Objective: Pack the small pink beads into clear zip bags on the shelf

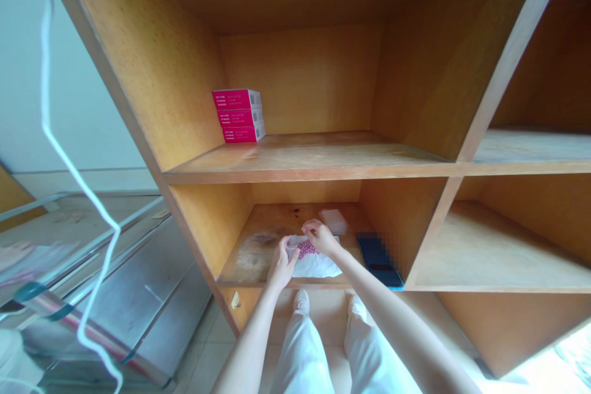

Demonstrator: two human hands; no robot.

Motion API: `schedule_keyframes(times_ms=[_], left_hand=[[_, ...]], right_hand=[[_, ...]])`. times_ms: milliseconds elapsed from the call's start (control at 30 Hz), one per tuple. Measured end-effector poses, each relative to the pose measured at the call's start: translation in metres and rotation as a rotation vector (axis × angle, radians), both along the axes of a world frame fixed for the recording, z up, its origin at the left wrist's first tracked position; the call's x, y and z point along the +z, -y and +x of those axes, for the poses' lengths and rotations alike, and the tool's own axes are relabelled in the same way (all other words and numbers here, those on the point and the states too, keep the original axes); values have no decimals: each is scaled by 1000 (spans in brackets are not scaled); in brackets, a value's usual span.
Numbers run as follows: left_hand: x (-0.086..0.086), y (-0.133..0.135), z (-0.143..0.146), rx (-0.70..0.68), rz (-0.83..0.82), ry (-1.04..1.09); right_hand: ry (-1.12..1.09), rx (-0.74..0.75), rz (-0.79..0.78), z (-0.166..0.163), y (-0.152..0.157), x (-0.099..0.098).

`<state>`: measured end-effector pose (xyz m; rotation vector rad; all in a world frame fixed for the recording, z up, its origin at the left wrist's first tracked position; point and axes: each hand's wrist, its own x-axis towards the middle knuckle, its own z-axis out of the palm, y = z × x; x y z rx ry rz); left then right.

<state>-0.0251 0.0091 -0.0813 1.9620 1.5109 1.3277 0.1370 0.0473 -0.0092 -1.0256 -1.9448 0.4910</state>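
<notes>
My left hand [281, 263] is wrapped round a small clear container [291, 247] on the lower shelf, holding it at the edge of a white sheet [318, 267], whose material I cannot make out. A pile of small pinkish-red beads [306, 250] lies on the sheet beside the container. Above the beads, my right hand [318, 236] has its fingers pinched together. Whatever they hold, if anything, is too small to name. Behind the right hand lies a flat, translucent white piece [334, 221], perhaps plastic.
A dark flat object with a blue edge [379, 261] lies at the compartment's right. Three stacked pink boxes [238, 117] stand on the upper shelf's left. A wooden upright [429, 234] divides the compartments. A white cable [69, 160] hangs at far left, before a metal-framed case [152, 286].
</notes>
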Motion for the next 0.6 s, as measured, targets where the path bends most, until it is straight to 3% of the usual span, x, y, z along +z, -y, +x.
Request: schedule_keyframes(times_ms=[233, 400, 600], left_hand=[[1, 0, 1, 8, -6, -9], [1, 0, 1, 9, -2, -11], [2, 1, 0, 11, -14, -28]], right_hand=[[273, -200, -152, 34, -9, -30], [401, -209, -147, 36, -10, -43], [330, -178, -147, 34, -10, -50]])
